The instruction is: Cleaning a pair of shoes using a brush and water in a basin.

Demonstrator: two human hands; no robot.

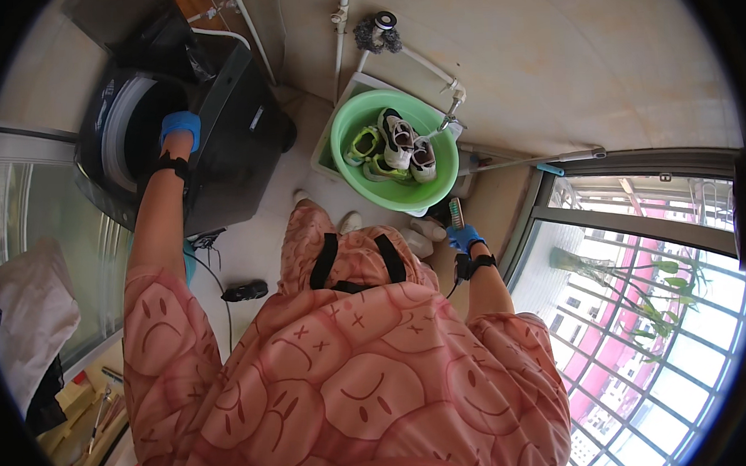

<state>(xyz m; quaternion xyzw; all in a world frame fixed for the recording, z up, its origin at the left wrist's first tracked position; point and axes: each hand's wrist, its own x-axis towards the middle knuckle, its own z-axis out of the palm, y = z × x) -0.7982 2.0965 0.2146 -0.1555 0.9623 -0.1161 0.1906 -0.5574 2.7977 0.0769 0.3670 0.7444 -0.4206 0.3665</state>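
My left hand, in a blue glove, is at the edge of the round opening of a black top-loading washing machine. Its fingers are turned away, so I cannot see whether they grip the rim. My right hand, also gloved in blue, is closed around a scrub brush whose bristle end points up. Beyond the brush, a light green basin sits on a pale sink. Inside it lie white-and-black sneakers and bright green shoes, partly overlapping.
A metal faucet juts over the basin's right side. White pipes run along the wall. A black cable and a dark object lie on the floor by my feet. At right is a barred window; a grey cloth hangs at left.
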